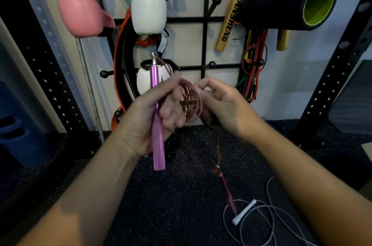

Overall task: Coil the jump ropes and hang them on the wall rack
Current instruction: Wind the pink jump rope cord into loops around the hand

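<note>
My left hand (pixel 153 116) grips a pink jump-rope handle (pixel 158 125) upright, with several loops of thin reddish cord (pixel 191 98) wound around its fingers. My right hand (pixel 223 102) pinches the cord at the coil's right side. From the coil the cord drops to the second pink handle (pixel 228 193), which lies on the floor. A grey-corded rope (pixel 269 219) with a white handle (pixel 244 212) lies loose on the floor at lower right. Straight ahead on the wall is the black wall rack (pixel 205 20), with bare ball-tipped pegs (pixel 211 64).
The rack holds a pink glove (pixel 80 14), white gloves (pixel 149 8), a black foam roller (pixel 289 4), gold sticks (pixel 231 14) and resistance bands (pixel 253 60). Black perforated uprights (pixel 332 76) stand on both sides. The floor is dark speckled rubber (pixel 181 195).
</note>
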